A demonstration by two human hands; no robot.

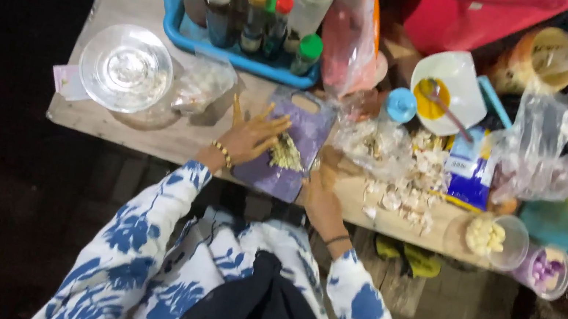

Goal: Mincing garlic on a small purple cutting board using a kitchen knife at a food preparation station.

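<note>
Purple cutting board (303, 129) at table edge (174, 151)

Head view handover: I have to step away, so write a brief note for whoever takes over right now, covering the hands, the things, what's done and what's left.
Left hand: fingers spread, pressing flat on the pale chopped pile on the purple cutting board.
Right hand: at the board's near right edge; blurred, so what it holds cannot be told.
Things: peels and skins lie right of the board; a cup of peeled cloves stands further right, by the table edge.
Done: part of the pile looks chopped.
Left: apparently finer chopping; peels are not cleared.
</note>
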